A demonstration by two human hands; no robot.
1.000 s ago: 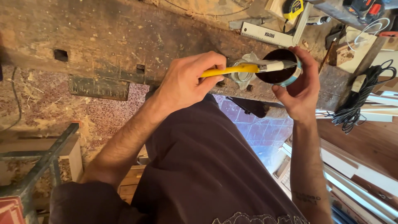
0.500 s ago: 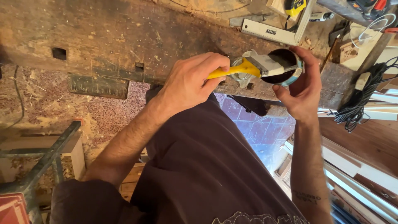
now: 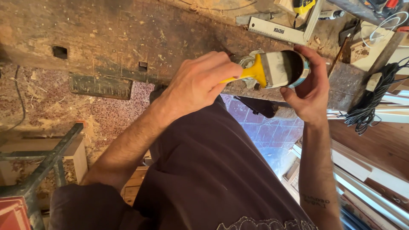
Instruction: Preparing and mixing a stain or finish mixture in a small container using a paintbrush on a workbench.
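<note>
i see my left hand (image 3: pixel 200 83) closed around the yellow handle of a paintbrush (image 3: pixel 264 70), fingers (image 3: pixel 215 64) curled tight, thumb side toward the bristles. the brush lies nearly level, its pale bristles resting over the open mouth of a small round tin (image 3: pixel 298 68). my right hand (image 3: pixel 311 91) grips the tin from the far side and below, fingers (image 3: pixel 313 55) wrapped round its rim and wall; the tin is tilted so its dark inside faces the brush. tin and brush are held in the air at the near edge of the old wooden bench (image 3: pixel 128 38), not resting on it.

just behind the brush a glass jar (image 3: pixel 247 61) stands on the bench, mostly hidden by the left hand. farther back lies a metal square ruler (image 3: pixel 281 30), and beyond it a yellow tape measure (image 3: pixel 303 5). a bundle of black cable (image 3: pixel 375 102) hangs at the right end of the bench. the bench top is scuffed and dusted with sawdust. below the hands, my dark shirt (image 3: pixel 204 179) fills the lower view; patterned floor (image 3: pixel 272 132) shows beside it.
</note>
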